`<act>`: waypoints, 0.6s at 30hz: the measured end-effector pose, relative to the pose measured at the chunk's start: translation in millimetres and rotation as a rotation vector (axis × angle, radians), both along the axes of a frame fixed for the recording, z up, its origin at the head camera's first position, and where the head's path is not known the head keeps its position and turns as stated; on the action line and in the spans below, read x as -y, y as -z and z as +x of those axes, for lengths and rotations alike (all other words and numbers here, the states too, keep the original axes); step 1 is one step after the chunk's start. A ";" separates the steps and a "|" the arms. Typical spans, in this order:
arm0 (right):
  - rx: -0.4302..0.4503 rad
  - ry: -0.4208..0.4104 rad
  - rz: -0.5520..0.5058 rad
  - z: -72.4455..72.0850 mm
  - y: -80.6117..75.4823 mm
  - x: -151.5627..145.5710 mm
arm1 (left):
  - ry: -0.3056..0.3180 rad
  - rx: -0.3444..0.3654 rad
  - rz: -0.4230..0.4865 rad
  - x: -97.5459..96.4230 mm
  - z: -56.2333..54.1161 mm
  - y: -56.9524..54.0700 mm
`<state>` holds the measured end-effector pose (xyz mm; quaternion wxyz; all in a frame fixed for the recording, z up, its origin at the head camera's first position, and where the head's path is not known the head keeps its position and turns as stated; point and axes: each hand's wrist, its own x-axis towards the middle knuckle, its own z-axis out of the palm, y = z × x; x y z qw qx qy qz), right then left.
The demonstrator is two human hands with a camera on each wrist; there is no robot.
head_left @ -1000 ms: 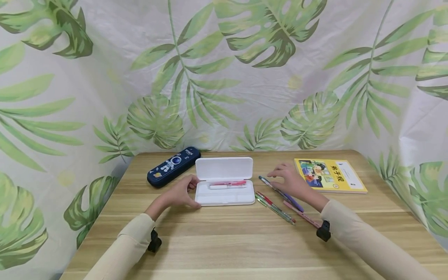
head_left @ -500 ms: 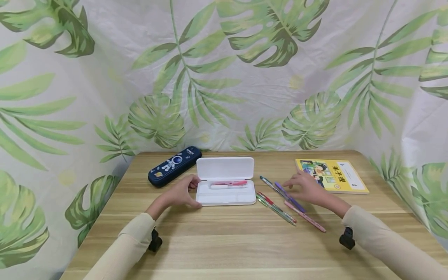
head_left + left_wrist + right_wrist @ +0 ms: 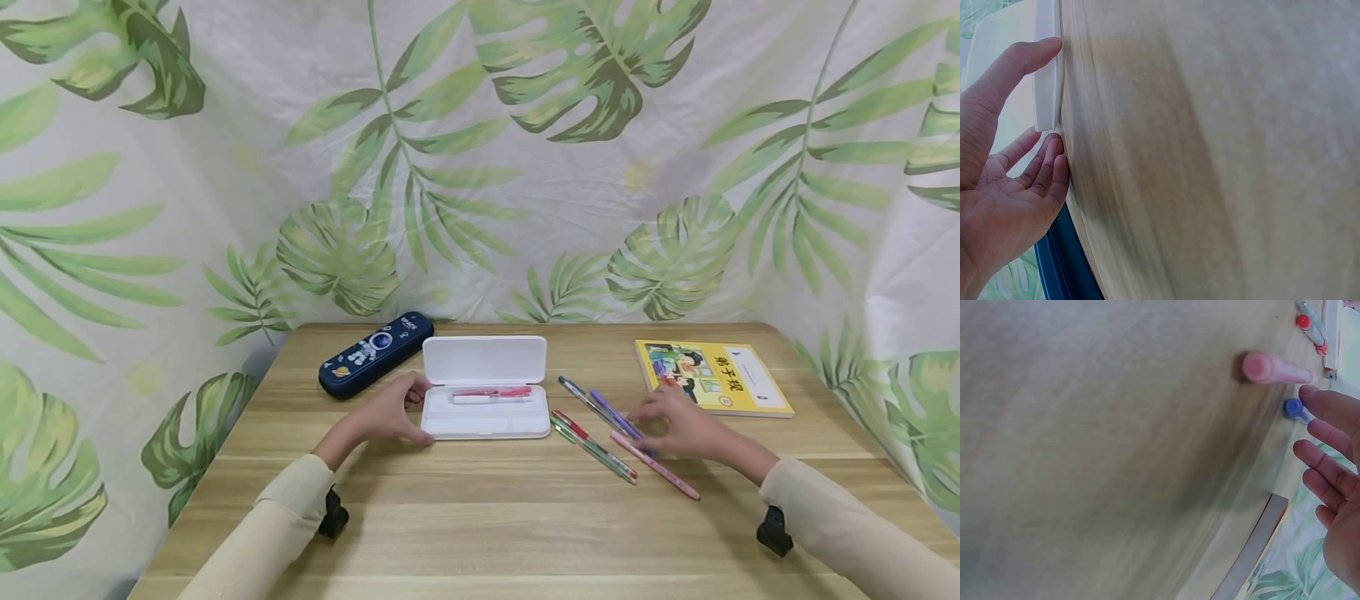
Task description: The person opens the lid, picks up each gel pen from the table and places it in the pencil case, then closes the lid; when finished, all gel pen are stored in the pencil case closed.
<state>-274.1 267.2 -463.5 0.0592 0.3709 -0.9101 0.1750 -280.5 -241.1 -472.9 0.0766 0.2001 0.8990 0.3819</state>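
Observation:
My left hand point(image 3: 386, 411) holds the left end of an open white pencil case point(image 3: 486, 435), thumb at its near corner and fingers at its back corner. The case's lid point(image 3: 484, 358) stands raised, and a pink pen point(image 3: 495, 391) and a white one lie inside. My right hand point(image 3: 678, 422) is over the loose pens, fingers loosely bent, by a purple pen point(image 3: 611, 408) and a pink pen point(image 3: 663, 470). In the right wrist view the thumb tip is close beside the pink pen's far end point(image 3: 1294, 372), with a blue-ended pen point(image 3: 1295, 407) just below.
A blue-capped pen point(image 3: 574, 387) lies beside the purple one. Green and red pens point(image 3: 600, 454) lie together by the case's right corner. A navy astronaut pencil case point(image 3: 375, 354) is at the back left, a yellow book point(image 3: 750, 379) at the back right.
My right hand has moved right and toward me, from the blue-capped pen past the purple one to near the pink pen. The left hand stays at the white case.

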 end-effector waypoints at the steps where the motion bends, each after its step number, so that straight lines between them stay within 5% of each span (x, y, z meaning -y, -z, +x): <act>1: -0.008 -0.003 0.002 0.5 0.8 -0.8 | 0.000 0.002 0.001 -0.1 0.0 -0.1; 9: -0.156 -0.068 -0.053 -4.7 9.6 -2.4 | -0.005 0.011 0.008 -0.6 0.2 -0.3; 18: -0.177 -0.040 -0.072 -14.0 17.7 -3.8 | -0.014 0.012 -0.003 -1.5 1.4 -2.2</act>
